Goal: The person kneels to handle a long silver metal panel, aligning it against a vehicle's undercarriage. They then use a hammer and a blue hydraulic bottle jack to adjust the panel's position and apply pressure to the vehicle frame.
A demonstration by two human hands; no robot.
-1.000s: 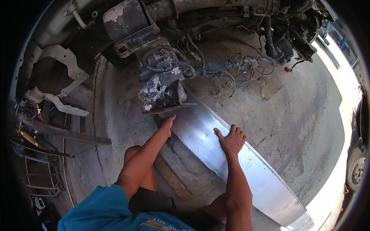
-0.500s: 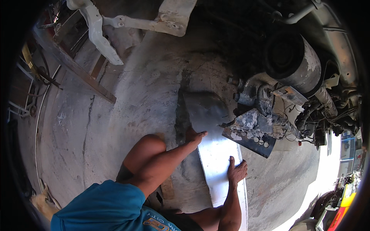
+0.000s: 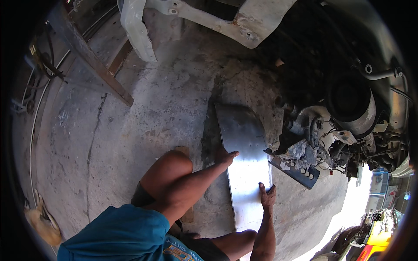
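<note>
Between my hands is a long, shiny metal sheet [image 3: 244,135], darker and rounded at its far end and bright with glare in the middle. My left hand [image 3: 226,157] grips its left edge, thumb lying on top and the other fingers hidden by the edge. Lower down, my right hand [image 3: 268,195] grasps the right edge with the thumb over the surface. The near end of the sheet passes under my right leg.
Close to the sheet's right side sits a greasy vehicle part with a dark plate [image 3: 296,174]. A black cylinder [image 3: 350,102] and wiring lie beyond. A pale metal frame [image 3: 209,19] crosses overhead; a rusty beam [image 3: 93,61] slants at left. A dog [image 3: 43,222] lies lower left.
The view has shifted, so the surroundings sit differently in the picture. Both hands keep their hold on the sheet, and its far end shows more plainly beside the vehicle part.
</note>
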